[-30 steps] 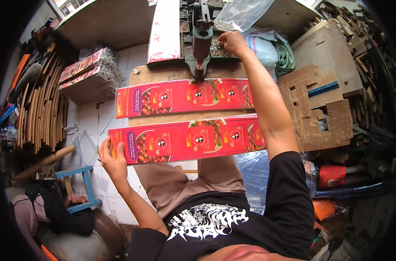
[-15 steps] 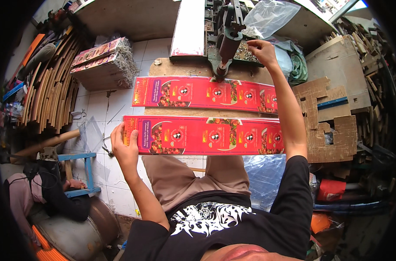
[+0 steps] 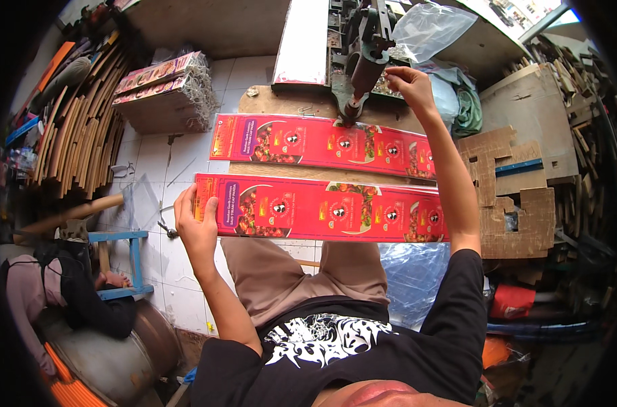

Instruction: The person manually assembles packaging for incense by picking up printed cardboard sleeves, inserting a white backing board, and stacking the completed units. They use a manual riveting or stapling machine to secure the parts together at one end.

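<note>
Grasping left end of near red printed strip (image 3: pixel 302 209) with left hand (image 3: pixel 198 216), thumb on top face. Curling fingers of right hand (image 3: pixel 411 83); cannot tell if pinching anything. Noted dark metal press (image 3: pixel 367 64) beyond, wooden board (image 3: pixel 254 100) at its foot. Noted far red strip (image 3: pixel 308 141) on board, upper edge at press nose; near strip roughly parallel, above the lap (image 3: pixel 305 268). Noted small metal pieces (image 3: pixel 384 87) just beside right hand.

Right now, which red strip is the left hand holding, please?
The nearer strip, lower in view: the left hand grips its left end; the farther strip lies by the press.
</note>
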### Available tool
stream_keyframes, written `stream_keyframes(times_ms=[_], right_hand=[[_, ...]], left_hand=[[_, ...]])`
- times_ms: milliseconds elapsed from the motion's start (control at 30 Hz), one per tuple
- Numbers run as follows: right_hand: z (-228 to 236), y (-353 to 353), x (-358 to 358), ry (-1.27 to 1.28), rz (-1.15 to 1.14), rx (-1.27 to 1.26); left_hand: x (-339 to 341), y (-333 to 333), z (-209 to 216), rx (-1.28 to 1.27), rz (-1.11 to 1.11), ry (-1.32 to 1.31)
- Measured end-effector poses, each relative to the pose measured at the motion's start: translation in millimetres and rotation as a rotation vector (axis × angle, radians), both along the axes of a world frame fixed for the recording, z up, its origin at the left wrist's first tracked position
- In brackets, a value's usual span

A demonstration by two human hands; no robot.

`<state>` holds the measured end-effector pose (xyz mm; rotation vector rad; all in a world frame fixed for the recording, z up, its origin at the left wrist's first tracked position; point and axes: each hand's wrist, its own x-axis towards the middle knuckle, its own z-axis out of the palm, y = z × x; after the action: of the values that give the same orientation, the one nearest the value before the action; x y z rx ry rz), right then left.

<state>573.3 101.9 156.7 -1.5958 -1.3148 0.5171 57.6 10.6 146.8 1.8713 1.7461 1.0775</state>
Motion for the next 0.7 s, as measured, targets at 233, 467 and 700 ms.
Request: stream_keyframes(times_ms=[233, 467, 700], right_hand=[[-3, -38, -57, 0.348, 0.173, -0.017], [-8, -49, -75, 0.372, 0.151, -0.008], [-16, -41, -75, 0.488, 0.214, -0.053]], left_hand=[[-1, 0, 1, -0.001, -0.002, -0.004], [0, -2, 1, 0.014, -0.006, -0.017], [-3, 0, -1, 0.014, 0.0, -0.018]])
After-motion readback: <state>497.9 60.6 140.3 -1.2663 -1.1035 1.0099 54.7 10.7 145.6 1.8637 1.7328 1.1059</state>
